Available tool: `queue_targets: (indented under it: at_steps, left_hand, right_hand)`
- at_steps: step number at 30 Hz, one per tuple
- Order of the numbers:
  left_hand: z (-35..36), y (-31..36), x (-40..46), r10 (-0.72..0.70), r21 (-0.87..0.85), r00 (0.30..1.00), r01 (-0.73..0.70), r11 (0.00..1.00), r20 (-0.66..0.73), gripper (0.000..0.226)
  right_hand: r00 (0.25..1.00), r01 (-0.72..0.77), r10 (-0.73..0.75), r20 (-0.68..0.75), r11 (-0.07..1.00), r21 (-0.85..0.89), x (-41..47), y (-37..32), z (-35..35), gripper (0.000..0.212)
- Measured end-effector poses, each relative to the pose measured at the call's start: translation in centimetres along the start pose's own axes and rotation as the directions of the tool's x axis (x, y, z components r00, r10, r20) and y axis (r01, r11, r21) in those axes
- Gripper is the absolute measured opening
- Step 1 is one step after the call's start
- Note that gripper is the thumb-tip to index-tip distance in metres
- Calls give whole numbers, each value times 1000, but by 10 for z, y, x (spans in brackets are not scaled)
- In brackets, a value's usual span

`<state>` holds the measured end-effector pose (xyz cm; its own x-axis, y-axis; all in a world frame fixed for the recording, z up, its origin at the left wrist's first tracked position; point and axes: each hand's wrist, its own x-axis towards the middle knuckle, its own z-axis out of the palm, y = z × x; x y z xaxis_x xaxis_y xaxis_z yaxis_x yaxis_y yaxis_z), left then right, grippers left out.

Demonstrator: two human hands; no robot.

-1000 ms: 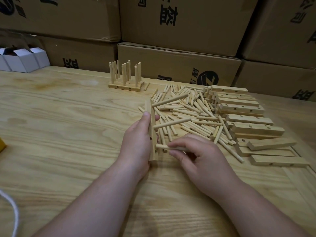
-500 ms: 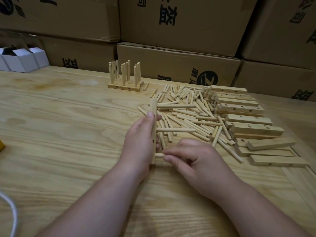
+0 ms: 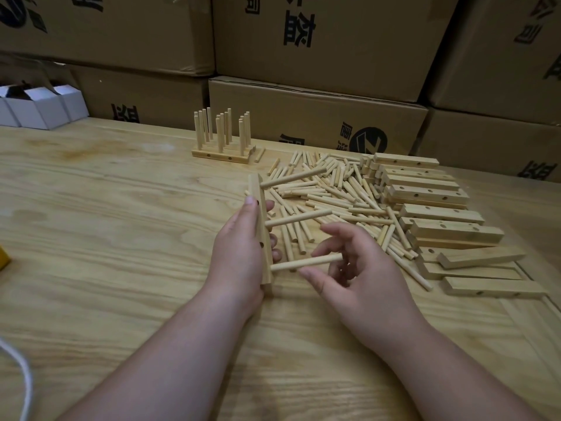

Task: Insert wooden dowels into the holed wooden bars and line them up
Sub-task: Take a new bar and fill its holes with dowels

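My left hand (image 3: 239, 250) grips a holed wooden bar (image 3: 258, 202) stood on its side near the table's middle. Three dowels stick out of the bar to the right: a far dowel (image 3: 293, 177), a middle dowel (image 3: 299, 218) and a near dowel (image 3: 303, 262). My right hand (image 3: 361, 278) hovers around the near dowel's free end with fingers spread, apart from it or barely touching. A heap of loose dowels (image 3: 340, 192) lies behind. Empty holed bars (image 3: 425, 189) are stacked at the right. Finished bars with upright dowels (image 3: 223, 141) stand in a row at the back.
Cardboard boxes (image 3: 315, 123) wall off the table's far edge. Small white boxes (image 3: 39, 107) stand at the back left. A white cord (image 3: 21, 366) lies at the near left, and a yellow object (image 3: 3, 259) touches the left edge.
The near dowel now sits fully in the bar. My right hand has let go of it and opened its fingers. The bar has tilted a little in my left hand.
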<state>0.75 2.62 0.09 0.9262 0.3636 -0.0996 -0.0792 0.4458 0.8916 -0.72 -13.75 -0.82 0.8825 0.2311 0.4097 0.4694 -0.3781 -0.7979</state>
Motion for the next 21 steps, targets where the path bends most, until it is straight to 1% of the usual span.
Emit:
queue_targets:
  at_steps: [3,9,12,14,16,19,21]
  left_hand:
    - [-1,1,2,-12,-27,1000,12,1000,-26,38]
    - [-5,1,7,-16,-74,997,10,997,-74,39]
    - [-5,0,8,-21,-81,997,15,997,-78,39]
    - [-5,0,8,-14,-94,998,9,996,-61,39]
    - [-4,0,7,0,-113,999,-4,994,-36,39]
    - [-2,0,5,11,-132,1000,-9,991,17,34]
    - [-1,0,4,11,-139,998,-3,990,57,26]
  right_hand:
    - [998,27,-28,-53,1000,-1,-2,0,-1,41]
    - [991,69,-54,-121,991,117,-4,-1,-1,18]
    - [987,68,-48,-153,990,123,-4,-2,0,19]
    - [985,26,3,-175,986,165,-5,-4,3,19]
    - [986,-21,52,-160,981,191,-5,-5,5,14]
    - [989,-82,98,-114,987,138,-4,-5,7,3]
    - [987,-103,114,-112,990,96,-4,-6,7,8]
